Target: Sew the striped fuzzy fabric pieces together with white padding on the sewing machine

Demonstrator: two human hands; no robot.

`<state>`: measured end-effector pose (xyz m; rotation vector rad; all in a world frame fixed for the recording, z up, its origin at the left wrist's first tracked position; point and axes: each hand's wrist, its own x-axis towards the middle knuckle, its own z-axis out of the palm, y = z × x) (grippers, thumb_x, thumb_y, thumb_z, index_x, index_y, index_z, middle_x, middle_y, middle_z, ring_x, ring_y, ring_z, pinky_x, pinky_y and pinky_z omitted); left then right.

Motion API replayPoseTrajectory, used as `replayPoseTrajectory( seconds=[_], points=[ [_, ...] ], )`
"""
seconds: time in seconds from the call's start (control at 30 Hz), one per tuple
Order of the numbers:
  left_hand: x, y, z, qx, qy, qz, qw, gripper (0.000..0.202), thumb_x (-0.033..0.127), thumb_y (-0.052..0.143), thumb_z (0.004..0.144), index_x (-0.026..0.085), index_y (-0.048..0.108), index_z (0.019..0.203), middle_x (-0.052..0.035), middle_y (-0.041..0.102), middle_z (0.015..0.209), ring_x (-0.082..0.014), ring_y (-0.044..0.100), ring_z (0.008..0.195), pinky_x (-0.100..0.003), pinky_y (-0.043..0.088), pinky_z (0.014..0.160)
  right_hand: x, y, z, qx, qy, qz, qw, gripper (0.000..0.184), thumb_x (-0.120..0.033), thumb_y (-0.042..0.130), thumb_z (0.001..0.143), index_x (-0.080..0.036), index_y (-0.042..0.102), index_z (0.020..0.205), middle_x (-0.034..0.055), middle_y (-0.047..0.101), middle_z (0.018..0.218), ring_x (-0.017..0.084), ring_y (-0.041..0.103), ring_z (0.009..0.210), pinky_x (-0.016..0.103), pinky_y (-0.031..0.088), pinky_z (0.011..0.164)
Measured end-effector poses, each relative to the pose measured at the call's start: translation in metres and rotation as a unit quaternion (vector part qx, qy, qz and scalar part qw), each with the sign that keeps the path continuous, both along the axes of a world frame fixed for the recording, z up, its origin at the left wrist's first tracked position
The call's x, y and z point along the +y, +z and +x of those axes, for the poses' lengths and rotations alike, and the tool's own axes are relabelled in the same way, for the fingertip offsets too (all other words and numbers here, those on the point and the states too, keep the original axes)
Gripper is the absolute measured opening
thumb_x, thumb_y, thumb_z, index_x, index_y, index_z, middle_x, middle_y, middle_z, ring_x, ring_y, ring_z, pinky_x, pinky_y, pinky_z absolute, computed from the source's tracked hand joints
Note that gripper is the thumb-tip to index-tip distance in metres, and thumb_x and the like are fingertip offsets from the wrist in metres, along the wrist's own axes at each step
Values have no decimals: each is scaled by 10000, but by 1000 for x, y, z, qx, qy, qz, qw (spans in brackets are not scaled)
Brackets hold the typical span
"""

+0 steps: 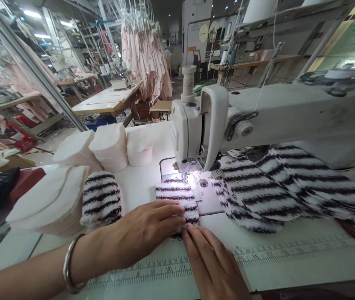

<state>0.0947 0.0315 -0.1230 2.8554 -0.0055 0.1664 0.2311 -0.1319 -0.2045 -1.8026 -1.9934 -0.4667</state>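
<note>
A black-and-white striped fluffy fabric piece (177, 192) lies under the needle area of the sewing machine (192, 125). My left hand (146, 227) rests on it from the left, fingers stretched out flat over its near half. At the piece's near edge, the fingertips of my right hand (215, 260) press together on the fabric, close to the left fingertips; the right thumb is hidden. Left of my hands, another striped piece (101, 198) leans against a pile of white fluffy pieces (49, 200). More striped pieces (258, 187) are stacked right of the needle.
Further stacks of white pieces (107, 146) stand along the table's back left. A printed ruler scale (164, 271) runs along the front of the white table (152, 287). Behind are a wooden-edged worktable (108, 100) and hanging pink garments (146, 62).
</note>
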Motion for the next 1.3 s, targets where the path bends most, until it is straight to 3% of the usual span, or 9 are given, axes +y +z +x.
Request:
replayPoseTrajectory(
  seconds=[0.1, 0.17, 0.37, 0.53, 0.73, 0.87, 0.97, 1.13, 1.3],
  points=[
    [6, 0, 2, -15, 70, -44, 996, 229, 146, 421, 964, 154, 589, 1120, -101, 631, 1124, -182, 597, 1030, -314, 527, 882, 2, 5, 13, 51, 14, 1, 999, 474, -84, 308, 895, -137, 504, 1324, 48, 560, 1328, 217, 488, 1213, 332, 452, 916],
    [11, -3, 4, -17, 104, -64, 992, 151, 168, 481, 942, 158, 623, 993, -83, 631, 1002, -179, 598, 895, -309, 529, 761, 6, 9, 23, 80, 14, 0, 997, 525, -17, 319, 855, -147, 481, 1337, 38, 560, 1312, 181, 470, 1218, 311, 433, 967],
    [19, -7, 7, -9, 120, -99, 988, 92, 111, 516, 911, 151, 591, 878, -54, 580, 912, -151, 548, 806, -280, 472, 713, 16, 19, 43, 124, 18, -2, 992, 537, 57, 289, 825, -117, 493, 1291, 83, 548, 1251, 141, 438, 1216, 300, 392, 1040],
    [21, -6, 3, -7, 128, -93, 987, 65, 143, 527, 918, 177, 577, 894, -33, 570, 932, -145, 544, 817, -291, 463, 732, 13, 23, 47, 125, 0, -23, 992, 558, 64, 288, 829, -123, 469, 1322, 66, 530, 1275, 126, 419, 1231, 283, 362, 1070],
    [18, -7, 4, -9, 118, -37, 992, 86, 186, 536, 919, 194, 601, 975, -59, 592, 1018, -187, 571, 894, -359, 494, 785, 10, 23, 26, 91, -14, 33, 995, 504, 46, 290, 840, -81, 548, 1254, 81, 595, 1234, 195, 471, 1186, 331, 411, 985],
    [11, 4, 8, 4, 32, -39, 999, 294, 87, 429, 940, 167, 557, 1193, -102, 575, 1236, -179, 550, 1133, -324, 492, 960, 6, 15, 0, 21, -52, 21, 998, 468, -19, 277, 893, -121, 583, 1233, 57, 607, 1266, 235, 483, 1193, 351, 411, 887],
    [11, 3, 8, 47, -16, -17, 999, 398, 27, 409, 913, 129, 502, 1287, -111, 533, 1347, -176, 476, 1265, -326, 414, 1082, 4, 7, -8, -3, -66, 4, 998, 440, -94, 260, 932, -99, 601, 1210, 93, 625, 1242, 255, 517, 1156, 365, 405, 845],
    [17, -11, 6, 60, 5, -10, 998, 403, 65, 399, 931, 141, 487, 1316, -93, 492, 1403, -174, 441, 1306, -325, 373, 1119, 14, 3, 2, -19, -59, 23, 998, 442, -93, 253, 935, -108, 633, 1160, 85, 652, 1199, 244, 553, 1106, 354, 400, 814],
    [23, -10, 13, 50, 47, -16, 998, 373, 87, 381, 953, 158, 503, 1298, -104, 518, 1378, -195, 486, 1275, -347, 430, 1075, 32, 8, 14, -3, -47, 36, 998, 430, -71, 277, 915, -100, 635, 1151, 91, 656, 1189, 250, 545, 1127, 352, 401, 831]
  ],
)
